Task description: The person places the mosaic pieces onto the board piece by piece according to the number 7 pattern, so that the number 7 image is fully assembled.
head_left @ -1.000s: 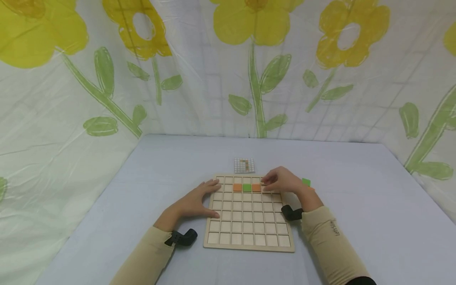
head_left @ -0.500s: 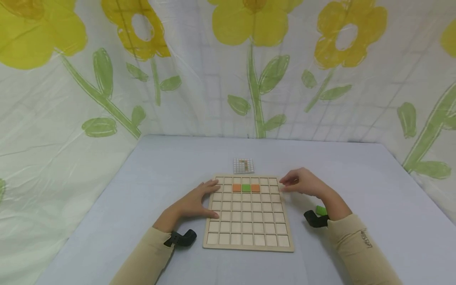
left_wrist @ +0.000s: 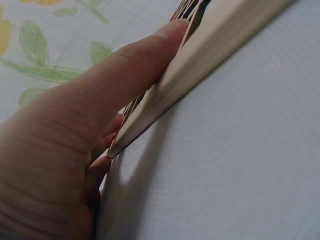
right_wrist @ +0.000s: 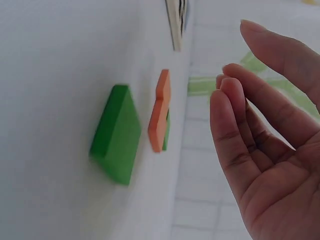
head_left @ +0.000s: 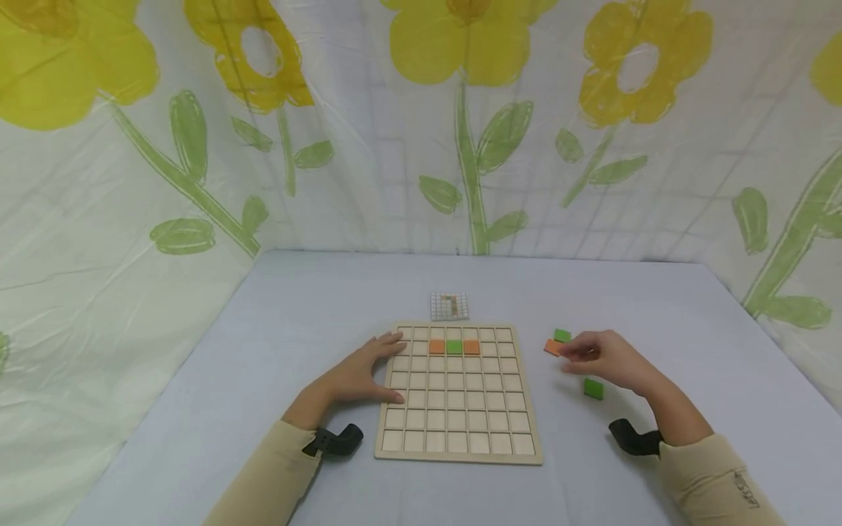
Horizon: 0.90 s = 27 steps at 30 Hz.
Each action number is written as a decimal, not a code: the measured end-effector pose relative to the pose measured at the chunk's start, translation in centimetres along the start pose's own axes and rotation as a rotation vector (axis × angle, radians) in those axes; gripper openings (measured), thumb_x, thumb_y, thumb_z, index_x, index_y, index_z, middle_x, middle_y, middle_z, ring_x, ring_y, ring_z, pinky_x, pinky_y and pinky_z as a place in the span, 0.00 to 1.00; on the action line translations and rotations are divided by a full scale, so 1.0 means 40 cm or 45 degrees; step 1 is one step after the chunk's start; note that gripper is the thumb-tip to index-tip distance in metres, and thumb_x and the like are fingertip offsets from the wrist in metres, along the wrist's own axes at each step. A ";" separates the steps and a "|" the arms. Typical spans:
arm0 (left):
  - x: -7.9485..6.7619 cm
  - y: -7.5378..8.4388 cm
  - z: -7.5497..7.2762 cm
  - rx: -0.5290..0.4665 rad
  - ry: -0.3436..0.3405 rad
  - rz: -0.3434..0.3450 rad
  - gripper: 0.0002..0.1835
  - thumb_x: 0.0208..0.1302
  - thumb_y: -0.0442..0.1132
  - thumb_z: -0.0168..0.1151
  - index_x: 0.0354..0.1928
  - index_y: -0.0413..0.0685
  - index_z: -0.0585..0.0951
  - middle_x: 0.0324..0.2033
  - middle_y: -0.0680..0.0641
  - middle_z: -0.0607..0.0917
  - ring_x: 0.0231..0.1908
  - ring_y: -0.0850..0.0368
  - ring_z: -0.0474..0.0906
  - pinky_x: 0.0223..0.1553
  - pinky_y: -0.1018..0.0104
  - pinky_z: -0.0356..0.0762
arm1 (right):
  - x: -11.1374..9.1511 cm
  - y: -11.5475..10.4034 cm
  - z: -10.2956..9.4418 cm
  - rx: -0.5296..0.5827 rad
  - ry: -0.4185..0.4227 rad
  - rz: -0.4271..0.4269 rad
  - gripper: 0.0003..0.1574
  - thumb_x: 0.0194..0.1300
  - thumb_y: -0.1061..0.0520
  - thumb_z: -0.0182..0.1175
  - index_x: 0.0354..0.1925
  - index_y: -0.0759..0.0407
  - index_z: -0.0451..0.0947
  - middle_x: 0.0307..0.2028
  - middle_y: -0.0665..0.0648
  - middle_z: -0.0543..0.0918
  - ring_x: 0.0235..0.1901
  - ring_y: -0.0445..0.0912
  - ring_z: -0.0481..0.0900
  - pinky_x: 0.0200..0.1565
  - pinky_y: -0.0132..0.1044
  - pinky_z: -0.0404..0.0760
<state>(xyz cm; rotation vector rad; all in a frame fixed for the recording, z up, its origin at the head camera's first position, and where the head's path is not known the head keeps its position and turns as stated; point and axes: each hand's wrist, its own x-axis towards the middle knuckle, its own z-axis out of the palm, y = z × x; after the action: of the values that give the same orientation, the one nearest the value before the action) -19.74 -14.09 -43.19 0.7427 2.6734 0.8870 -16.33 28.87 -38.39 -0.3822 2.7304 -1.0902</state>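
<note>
My left hand (head_left: 358, 371) rests on the left side of a wooden grid board (head_left: 458, 463), fingers spread. In the left wrist view the thumb (left_wrist: 145, 55) lies over the board's rim (left_wrist: 200, 67). An orange tile (head_left: 437, 347), a green tile (head_left: 454, 347) and another orange tile (head_left: 471, 347) sit side by side in the board's second row from the back. My right hand (head_left: 612, 361) hovers over loose tiles right of the board, thumb and fingertips apart with nothing between them. Beneath it lie orange tiles (right_wrist: 159, 117), partly hidden in the head view, and a green tile (head_left: 562, 335).
Nearer the front lies another loose green tile (head_left: 593, 389). A small card (head_left: 450, 306) printed with a coloured grid pattern lies just behind the board. A flowered curtain (head_left: 368, 146) hangs at the back of the white table (head_left: 316, 292).
My right hand has moved right, from over the board's back right part to the loose tiles, uncovering the front green one. My left hand and the three tiles on the board stay put.
</note>
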 end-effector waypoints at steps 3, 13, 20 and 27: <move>0.000 0.000 0.001 -0.010 -0.001 0.000 0.52 0.37 0.63 0.73 0.67 0.54 0.65 0.72 0.54 0.56 0.73 0.47 0.42 0.72 0.45 0.44 | -0.025 0.009 -0.006 0.006 0.015 0.030 0.25 0.55 0.49 0.67 0.46 0.64 0.80 0.42 0.59 0.83 0.36 0.35 0.78 0.36 0.27 0.80; -0.002 0.000 0.000 0.012 -0.009 -0.011 0.53 0.37 0.65 0.72 0.68 0.55 0.64 0.72 0.55 0.55 0.73 0.49 0.42 0.72 0.47 0.43 | -0.075 0.035 -0.013 0.024 0.043 0.123 0.27 0.54 0.49 0.67 0.48 0.65 0.79 0.38 0.55 0.82 0.34 0.34 0.77 0.36 0.26 0.80; -0.002 0.001 -0.001 -0.002 -0.009 -0.007 0.52 0.38 0.64 0.72 0.68 0.54 0.64 0.72 0.55 0.55 0.73 0.48 0.41 0.72 0.46 0.42 | -0.101 0.074 -0.004 0.069 0.050 0.201 0.29 0.54 0.49 0.68 0.49 0.66 0.78 0.36 0.55 0.81 0.31 0.35 0.75 0.32 0.27 0.79; -0.005 0.002 -0.004 -0.005 -0.009 0.004 0.53 0.37 0.64 0.72 0.68 0.54 0.64 0.72 0.55 0.55 0.73 0.48 0.41 0.72 0.46 0.42 | -0.111 0.102 0.010 0.133 0.063 0.182 0.29 0.53 0.53 0.68 0.50 0.69 0.77 0.37 0.57 0.81 0.31 0.34 0.74 0.31 0.27 0.79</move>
<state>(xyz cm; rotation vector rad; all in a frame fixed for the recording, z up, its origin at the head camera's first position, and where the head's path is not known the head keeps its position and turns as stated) -19.60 -14.21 -42.99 0.7482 2.6641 0.8890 -12.71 32.77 -41.21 -0.1439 2.6805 -1.2119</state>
